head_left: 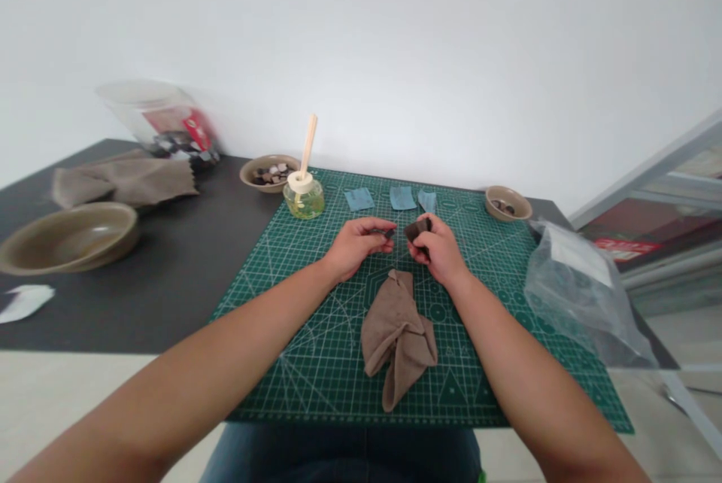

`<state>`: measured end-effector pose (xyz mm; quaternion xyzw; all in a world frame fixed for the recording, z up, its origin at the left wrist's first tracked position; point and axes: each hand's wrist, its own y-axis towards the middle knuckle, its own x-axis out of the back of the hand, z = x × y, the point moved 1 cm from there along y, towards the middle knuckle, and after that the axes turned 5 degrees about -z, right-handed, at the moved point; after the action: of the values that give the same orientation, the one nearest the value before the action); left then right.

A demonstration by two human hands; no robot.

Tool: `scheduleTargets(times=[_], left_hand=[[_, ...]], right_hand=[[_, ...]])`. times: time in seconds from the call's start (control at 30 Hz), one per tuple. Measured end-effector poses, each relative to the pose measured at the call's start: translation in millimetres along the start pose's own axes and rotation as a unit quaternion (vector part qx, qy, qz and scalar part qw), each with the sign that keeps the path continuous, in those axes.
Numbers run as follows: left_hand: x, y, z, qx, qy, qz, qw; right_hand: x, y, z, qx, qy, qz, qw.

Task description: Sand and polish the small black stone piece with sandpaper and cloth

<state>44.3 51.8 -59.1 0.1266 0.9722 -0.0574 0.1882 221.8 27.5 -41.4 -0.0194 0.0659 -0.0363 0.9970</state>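
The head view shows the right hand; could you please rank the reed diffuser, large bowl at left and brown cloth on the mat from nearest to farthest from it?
From the right hand:
1. Brown cloth, just below it in view.
2. Reed diffuser, leftward, beyond the left hand.
3. Large bowl, far left.

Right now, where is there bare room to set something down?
Bare cutting mat shows between right forearm and plastic bag; bare dark tabletop, between leftmost bowl and mat. Crowded: the mat's far strip with reed diffuser and blue pieces, and its centre with brown cloth, left hand and right hand.
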Motion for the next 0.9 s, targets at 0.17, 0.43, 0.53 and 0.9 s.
scheduleTargets(times=[0.17, 0.43, 0.53, 0.9], left_hand=[[-3.6, 1, 2, 0.006, 0.006, -0.001, 1.0], [-4.8, 2, 2, 0.006, -0.003, -0.007, 1.0], [-3.5, 4, 0, 0.004, -0.015, -0.011, 1.0], [-4.0, 1, -2, 0.0, 0.018, 0.003, 1.0]], right_hand=[[-6, 1, -1, 0.007, -0.033, 0.013, 0.999], [-13, 3, -10, 0.062, -0.11, -0.01, 0.992], [-17, 8, -9, 0.077, -0.133, -0.02, 0.988], [-13, 2, -5, 0.076, -0.18, -0.032, 0.98]])
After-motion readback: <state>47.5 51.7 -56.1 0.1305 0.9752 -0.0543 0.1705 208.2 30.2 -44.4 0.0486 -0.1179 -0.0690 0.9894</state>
